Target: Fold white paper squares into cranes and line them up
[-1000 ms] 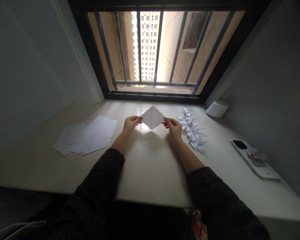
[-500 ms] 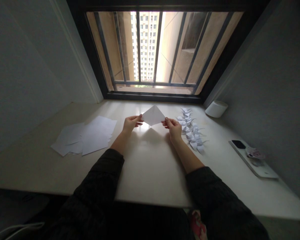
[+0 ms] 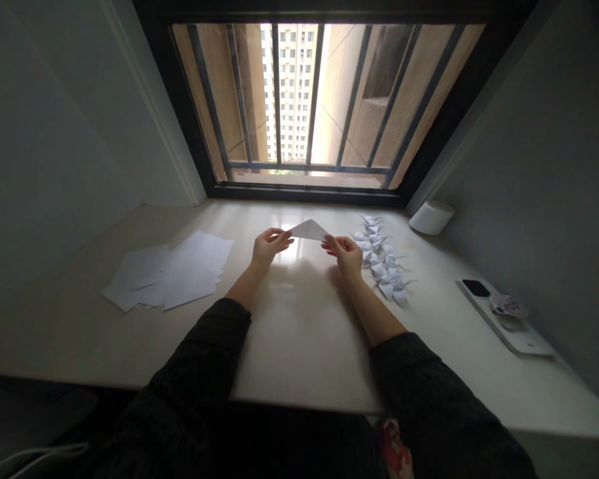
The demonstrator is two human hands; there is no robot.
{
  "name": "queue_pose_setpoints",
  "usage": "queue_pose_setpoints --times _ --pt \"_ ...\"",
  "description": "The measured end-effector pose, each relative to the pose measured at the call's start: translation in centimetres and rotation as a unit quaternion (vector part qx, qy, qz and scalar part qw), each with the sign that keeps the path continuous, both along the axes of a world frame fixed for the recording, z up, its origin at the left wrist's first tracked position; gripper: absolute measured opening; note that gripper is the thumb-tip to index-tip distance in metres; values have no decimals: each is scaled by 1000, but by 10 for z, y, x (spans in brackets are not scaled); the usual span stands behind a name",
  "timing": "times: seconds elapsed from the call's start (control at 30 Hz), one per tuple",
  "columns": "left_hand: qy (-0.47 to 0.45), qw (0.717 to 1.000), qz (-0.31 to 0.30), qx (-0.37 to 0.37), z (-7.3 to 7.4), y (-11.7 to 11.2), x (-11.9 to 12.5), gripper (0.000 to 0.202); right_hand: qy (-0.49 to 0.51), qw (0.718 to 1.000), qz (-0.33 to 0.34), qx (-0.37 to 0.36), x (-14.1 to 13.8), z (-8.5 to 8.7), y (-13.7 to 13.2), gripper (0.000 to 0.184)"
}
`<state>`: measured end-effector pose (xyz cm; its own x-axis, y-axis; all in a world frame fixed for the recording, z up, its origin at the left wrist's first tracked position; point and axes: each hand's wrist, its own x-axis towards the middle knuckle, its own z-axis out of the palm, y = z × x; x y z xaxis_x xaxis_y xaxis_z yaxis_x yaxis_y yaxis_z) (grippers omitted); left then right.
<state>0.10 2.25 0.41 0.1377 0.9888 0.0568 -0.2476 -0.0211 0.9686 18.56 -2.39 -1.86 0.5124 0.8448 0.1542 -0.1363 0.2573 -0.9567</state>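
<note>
A sheet of white paper (image 3: 309,230) is stretched between my two hands above the white counter, showing as a flat triangle with its peak toward the window. My left hand (image 3: 269,245) pinches its left corner between thumb and fingers. At the right corner, my right hand (image 3: 346,255) grips the paper the same way. Just right of that hand lies a cluster of small folded paper figures (image 3: 383,263) with thin pointed ends. Loose white sheets (image 3: 194,269) overlap in a pile to the left of my left forearm.
A white rounded object (image 3: 432,218) rests at the back right by the wall. Nearer on the right lies a phone (image 3: 504,319) with a grip stuck on it. The barred window (image 3: 304,194) bounds the counter (image 3: 299,359) at the back.
The paper has gone from a diamond shape to a flatter triangle, its lower point no longer showing. My left hand has moved slightly right, closer to the right hand.
</note>
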Motion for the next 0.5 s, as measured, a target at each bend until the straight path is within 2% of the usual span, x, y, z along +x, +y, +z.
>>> queue_pose_setpoints --times 0.17,0.27,0.37,0.5 --pt "-47 999 27 0 -2 -4 7 37 -14 1000 -4 13 -1 0 1 36" --pt "-55 998 41 -2 -2 -8 11 43 -7 1000 -7 25 -1 0 1 34" --pt "-59 998 33 -4 0 -12 13 47 -16 999 -4 33 -1 0 1 34" --pt "-66 998 3 -19 3 -15 16 43 -48 998 15 38 -2 0 0 35"
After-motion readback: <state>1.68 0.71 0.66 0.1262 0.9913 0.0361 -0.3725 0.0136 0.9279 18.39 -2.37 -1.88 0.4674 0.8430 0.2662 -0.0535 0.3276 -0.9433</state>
